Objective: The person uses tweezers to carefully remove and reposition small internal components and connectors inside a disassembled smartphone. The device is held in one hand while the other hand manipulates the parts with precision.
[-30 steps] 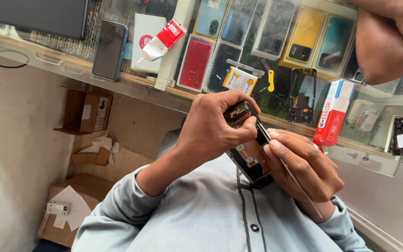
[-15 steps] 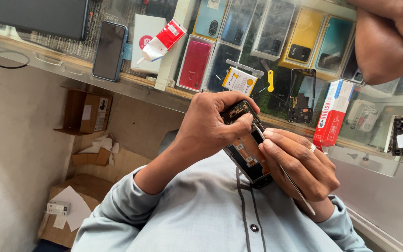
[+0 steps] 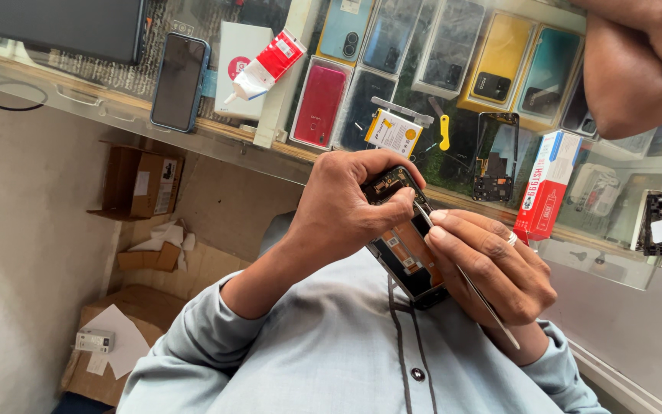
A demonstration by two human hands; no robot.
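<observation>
A glass counter [image 3: 78, 100] carries a dark phone [image 3: 180, 80] lying screen up, a red and white tube [image 3: 266, 65], a yellow battery [image 3: 393, 132], a red and white box [image 3: 543, 186] and a black phone frame [image 3: 496, 157] (phone cases show beneath the glass).

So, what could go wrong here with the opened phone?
The opened phone is held only in the left hand, off the glass counter; it might slip and fall. The thin metal tool in the right hand works near exposed parts and could scratch them.
</observation>
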